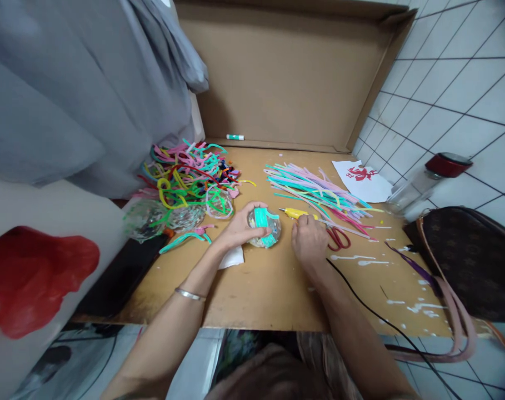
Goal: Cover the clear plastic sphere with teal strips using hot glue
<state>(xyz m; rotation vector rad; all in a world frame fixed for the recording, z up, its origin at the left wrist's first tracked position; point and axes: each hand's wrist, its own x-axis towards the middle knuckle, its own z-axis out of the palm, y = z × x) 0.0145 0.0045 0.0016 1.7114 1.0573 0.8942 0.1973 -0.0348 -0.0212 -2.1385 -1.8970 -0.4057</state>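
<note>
My left hand [238, 226] is closed around a clear rounded object [259, 241] with turquoise strips [260, 218] across it. My right hand [309, 243] grips a yellow glue gun [294, 213], its nozzle pointing left toward that object. Fingers cover most of the glue gun's body, and a black cord [360, 297] trails from under the wrist. Red-handled scissors [339, 238] lie just right of the right hand. Behind it spreads a bundle of pastel pipe cleaners [314, 186]. A small white paper [233, 258] sits partly under my left wrist.
Tangled coloured pipe cleaners [189, 172] and clear round pieces [146, 219] crowd the left, with turquoise-handled pliers [185, 240] and a black phone-like slab [119, 278] nearby. A glass bottle [416, 189] and brown bag [469, 261] stand right. A cardboard panel [285, 78] rises behind.
</note>
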